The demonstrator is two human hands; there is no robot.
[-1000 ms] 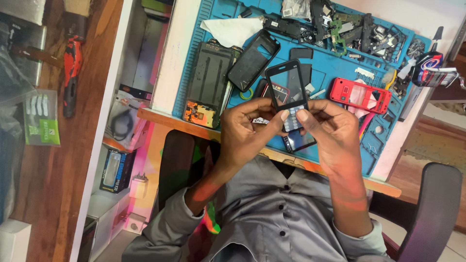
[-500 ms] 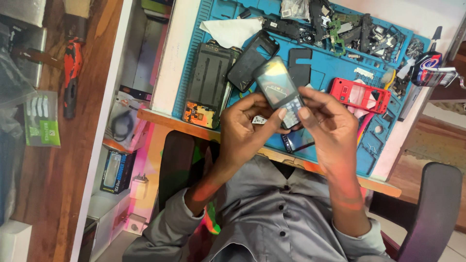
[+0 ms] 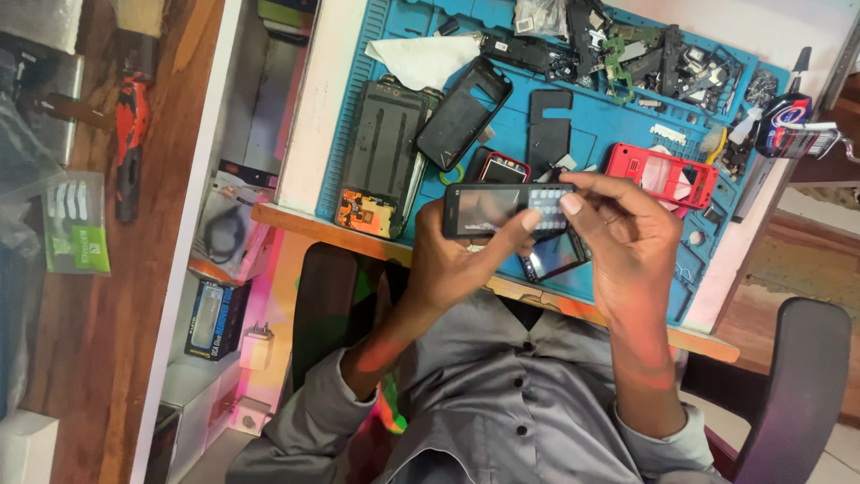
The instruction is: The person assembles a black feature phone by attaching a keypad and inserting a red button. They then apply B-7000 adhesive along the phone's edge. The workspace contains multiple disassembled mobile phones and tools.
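Small parts heap (image 3: 645, 45): too small to be told apart. Phone (image 3: 502, 211): underside hidden by left hand (image 3: 457, 264). Chair (image 3: 797, 394): cut off at edge.

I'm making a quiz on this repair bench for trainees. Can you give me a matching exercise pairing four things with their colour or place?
Things:
1. work mat
2. phone shell
3. keypad phone
4. cloth

Descriptions:
a. held in both hands
b. white, at the mat's far edge
c. blue, covering the desk
d. red, right of the hands

Pairs: 1-c, 2-d, 3-a, 4-b
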